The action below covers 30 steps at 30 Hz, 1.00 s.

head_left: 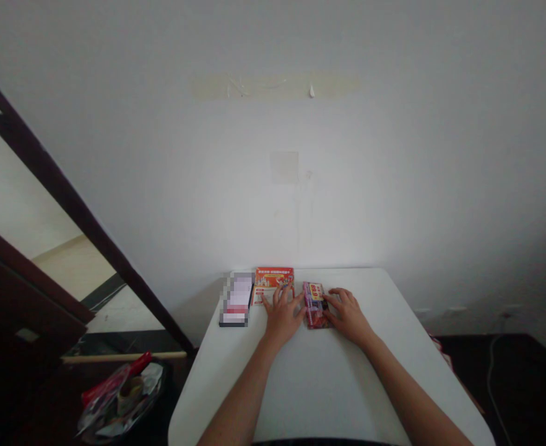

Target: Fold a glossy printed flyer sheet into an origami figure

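Note:
On a white table [329,384] lie three flat items near the far edge. My left hand [282,316] lies flat with fingers spread, its fingertips over the lower edge of an orange-red card or booklet [273,279], its thumb beside a small purple and red packet [314,305]. My right hand [347,314] rests on the right side of that packet, fingers stretched and touching it. Both hands flank the packet. A pixelated dark-edged rectangular object [236,300] lies left of the orange card.
The table stands against a white wall [301,173]. Left of it, on the dark floor, lies a clear plastic bag [119,393] with red and mixed rubbish. A dark door frame [69,198] slants along the left. A cable [491,371] runs on the floor at right.

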Motion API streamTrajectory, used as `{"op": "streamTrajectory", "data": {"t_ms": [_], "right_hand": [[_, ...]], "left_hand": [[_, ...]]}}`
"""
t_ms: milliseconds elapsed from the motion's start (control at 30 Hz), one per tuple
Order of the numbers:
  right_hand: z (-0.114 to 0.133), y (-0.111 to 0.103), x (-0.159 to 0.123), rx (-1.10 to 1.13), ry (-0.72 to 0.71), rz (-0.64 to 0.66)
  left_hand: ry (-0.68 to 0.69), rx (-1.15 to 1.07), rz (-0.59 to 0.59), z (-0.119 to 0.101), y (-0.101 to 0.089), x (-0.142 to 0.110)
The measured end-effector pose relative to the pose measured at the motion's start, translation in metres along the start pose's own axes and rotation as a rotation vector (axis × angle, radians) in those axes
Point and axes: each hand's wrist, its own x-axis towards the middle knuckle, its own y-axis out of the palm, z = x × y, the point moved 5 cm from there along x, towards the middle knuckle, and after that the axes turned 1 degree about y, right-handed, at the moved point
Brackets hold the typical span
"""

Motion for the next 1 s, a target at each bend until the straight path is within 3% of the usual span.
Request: {"op": "streamTrajectory", "data": {"t_ms": [300,567,867,1000], "right_hand": [[0.001,0.0,0.002,0.07,-0.066,0.016],[0.005,-0.003,0.0,0.145,-0.108,0.07],[0.013,-0.01,-0.002,0.193,-0.065,0.095],[0.01,-0.011,-0.003,0.201,-0.03,0.044]], "left_hand": [[-0.004,-0.006,0.019,-0.001,-0.003,0.0],[-0.013,-0.022,-0.035,-0.004,-0.007,-0.001],[-0.018,-0.022,-0.025,-0.003,-0.006,-0.001],[-0.031,0.009,0.023,-0.004,-0.004,-0.001]]}}
